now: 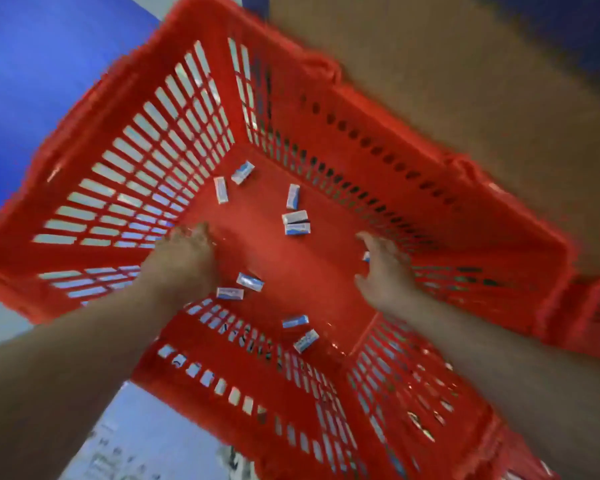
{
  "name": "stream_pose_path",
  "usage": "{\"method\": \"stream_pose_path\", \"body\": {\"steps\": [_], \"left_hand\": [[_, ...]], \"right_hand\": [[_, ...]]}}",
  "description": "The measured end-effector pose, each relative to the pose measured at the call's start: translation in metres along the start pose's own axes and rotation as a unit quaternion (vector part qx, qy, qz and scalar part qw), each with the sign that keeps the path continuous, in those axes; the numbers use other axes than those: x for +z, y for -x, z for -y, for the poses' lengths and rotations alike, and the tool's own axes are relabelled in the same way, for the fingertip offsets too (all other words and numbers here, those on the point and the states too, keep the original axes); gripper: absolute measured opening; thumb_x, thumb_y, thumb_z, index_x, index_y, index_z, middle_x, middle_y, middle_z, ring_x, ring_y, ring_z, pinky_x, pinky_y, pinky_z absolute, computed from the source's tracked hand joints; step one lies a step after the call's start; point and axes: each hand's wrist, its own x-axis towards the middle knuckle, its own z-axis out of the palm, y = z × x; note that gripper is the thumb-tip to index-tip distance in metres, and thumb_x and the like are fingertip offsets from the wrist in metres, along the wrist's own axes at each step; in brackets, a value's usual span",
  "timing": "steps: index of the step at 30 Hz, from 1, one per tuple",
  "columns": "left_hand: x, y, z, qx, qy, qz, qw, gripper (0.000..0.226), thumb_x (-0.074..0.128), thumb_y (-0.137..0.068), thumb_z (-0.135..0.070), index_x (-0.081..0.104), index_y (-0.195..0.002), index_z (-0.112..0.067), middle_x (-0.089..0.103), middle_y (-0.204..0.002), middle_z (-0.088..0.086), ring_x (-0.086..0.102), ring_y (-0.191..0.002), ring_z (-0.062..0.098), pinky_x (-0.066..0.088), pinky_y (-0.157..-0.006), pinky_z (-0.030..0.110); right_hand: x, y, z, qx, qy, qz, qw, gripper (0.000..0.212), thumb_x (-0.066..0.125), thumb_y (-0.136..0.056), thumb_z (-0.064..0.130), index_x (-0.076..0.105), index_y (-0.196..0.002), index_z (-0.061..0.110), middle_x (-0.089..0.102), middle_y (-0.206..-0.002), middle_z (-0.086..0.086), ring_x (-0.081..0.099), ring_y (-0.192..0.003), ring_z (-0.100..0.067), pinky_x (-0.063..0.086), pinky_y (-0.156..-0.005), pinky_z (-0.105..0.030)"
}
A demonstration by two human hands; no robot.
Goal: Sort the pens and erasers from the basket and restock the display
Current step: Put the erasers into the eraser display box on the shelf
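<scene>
**Picking erasers out of the basket floor**

At the far left a blue surface (32, 64) stood behind the red basket (94, 98), whose slatted left wall rose steeply towards the camera. The left hand (184, 258) reached down inside that wall to the basket floor. Its fingers were bent downward, but motion blur hid them, so I could not tell whether they were pinching anything.

Across the middle of the floor lay the erasers (296, 223), small white-and-blue sleeved blocks. They were scattered singly and in pairs: two near the far corner, a touching pair at the centre, two just beside the left wrist and two near the close wall. No pens showed in the basket.

The right hand (387, 271) was low on the floor near the right wall, thumb and fingers parted. One eraser (366, 257) peeked out at its inner edge. Whether it was gripped or merely lay behind the hand was unclear.

The step in hand looked like gathering loose erasers. Next, each hand would probably need to close on the nearest block and lift straight up.

The floor was open between the hands, but the high walls left upward as the only way out. Beyond the right rim was a brown surface (465, 64).
</scene>
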Motion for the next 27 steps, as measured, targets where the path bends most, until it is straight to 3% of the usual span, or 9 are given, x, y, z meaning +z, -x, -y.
{"method": "stream_pose_path", "body": {"steps": [3, 7, 11, 13, 15, 18, 22, 24, 27], "left_hand": [[0.017, -0.031, 0.01, -0.024, -0.037, 0.009, 0.999, 0.05, 0.054, -0.089, -0.022, 0.033, -0.129, -0.004, 0.049, -0.119, 0.021, 0.051, -0.111, 0.038, 0.043, -0.09, 0.043], [0.029, -0.054, 0.01, -0.061, -0.035, 0.022, 0.997, 0.043, 0.05, -0.091, -0.017, 0.032, -0.129, -0.007, 0.05, -0.12, 0.022, 0.056, -0.107, 0.039, 0.048, -0.086, 0.045], [0.028, -0.06, 0.007, -0.017, -0.011, 0.011, 1.0, 0.038, 0.058, -0.085, -0.021, 0.046, -0.121, -0.014, 0.062, -0.109, 0.011, 0.06, -0.102, 0.031, 0.049, -0.082, 0.038], [0.021, -0.059, 0.0, 0.01, 0.085, 0.009, 0.996, 0.023, 0.064, -0.077, -0.028, 0.057, -0.097, -0.021, 0.063, -0.094, 0.004, 0.06, -0.098, 0.025, 0.046, -0.079, 0.03], [0.015, -0.058, -0.009, 0.031, 0.124, 0.021, 0.992, 0.007, 0.061, -0.076, -0.021, 0.056, -0.081, -0.022, 0.059, -0.089, 0.003, 0.056, -0.096, 0.022, 0.04, -0.075, 0.023], [0.016, -0.053, -0.018, 0.099, 0.066, 0.057, 0.991, 0.015, 0.055, -0.08, -0.014, 0.062, -0.091, -0.019, 0.062, -0.103, 0.004, 0.057, -0.1, 0.023, 0.04, -0.075, 0.021], [0.02, -0.043, -0.023, 0.202, -0.088, 0.103, 0.97, 0.033, 0.059, -0.082, -0.042, 0.055, -0.109, -0.023, 0.059, -0.113, -0.001, 0.057, -0.105, 0.021, 0.045, -0.08, 0.03], [0.025, -0.042, -0.031, 0.222, -0.167, 0.121, 0.953, 0.047, 0.059, -0.084, -0.049, 0.049, -0.122, -0.023, 0.056, -0.121, 0.0, 0.056, -0.111, 0.023, 0.046, -0.083, 0.034], [0.029, -0.044, -0.041, 0.242, -0.221, 0.092, 0.94, 0.046, 0.06, -0.086, -0.042, 0.049, -0.125, -0.02, 0.056, -0.125, 0.002, 0.057, -0.113, 0.024, 0.047, -0.087, 0.035]], "right_hand": [[0.015, -0.026, -0.006, 0.04, 0.075, -0.011, 0.996, 0.062, 0.066, -0.078, 0.016, 0.041, -0.135, 0.025, 0.05, -0.128, -0.012, 0.039, -0.127, -0.027, 0.031, -0.106, -0.037], [0.02, -0.031, -0.004, 0.005, 0.157, -0.04, 0.987, 0.024, 0.063, -0.081, 0.009, 0.061, -0.102, 0.021, 0.055, -0.11, -0.009, 0.051, -0.108, -0.028, 0.034, -0.093, -0.032], [0.016, -0.032, 0.004, -0.01, 0.022, -0.066, 0.998, 0.008, 0.066, -0.076, 0.011, 0.065, -0.081, 0.017, 0.056, -0.088, -0.005, 0.057, -0.087, -0.026, 0.032, -0.068, -0.027], [0.011, -0.037, 0.02, -0.022, -0.057, -0.082, 0.995, 0.01, 0.067, -0.073, 0.009, 0.063, -0.08, 0.014, 0.058, -0.078, -0.004, 0.055, -0.076, -0.022, 0.03, -0.063, -0.026], [0.009, -0.042, 0.041, -0.063, -0.091, -0.094, 0.989, 0.011, 0.065, -0.072, 0.004, 0.062, -0.081, 0.01, 0.062, -0.074, -0.008, 0.053, -0.07, -0.021, 0.032, -0.063, -0.027], [0.016, -0.049, 0.062, -0.132, -0.071, -0.085, 0.985, 0.022, 0.071, -0.074, 0.009, 0.062, -0.093, 0.012, 0.06, -0.081, -0.007, 0.056, -0.077, -0.024, 0.042, -0.071, -0.032], [0.033, -0.056, 0.068, -0.13, 0.0, -0.04, 0.991, 0.046, 0.077, -0.075, 0.021, 0.058, -0.117, 0.02, 0.05, -0.109, -0.01, 0.057, -0.096, -0.029, 0.047, -0.087, -0.037], [0.039, -0.056, 0.069, -0.133, 0.015, -0.053, 0.99, 0.039, 0.074, -0.078, 0.019, 0.057, -0.113, 0.019, 0.047, -0.111, -0.009, 0.058, -0.094, -0.031, 0.049, -0.084, -0.039], [0.042, -0.058, 0.069, -0.146, 0.025, -0.073, 0.986, 0.027, 0.073, -0.078, 0.016, 0.058, -0.101, 0.015, 0.049, -0.105, -0.008, 0.057, -0.086, -0.029, 0.047, -0.076, -0.036]]}}
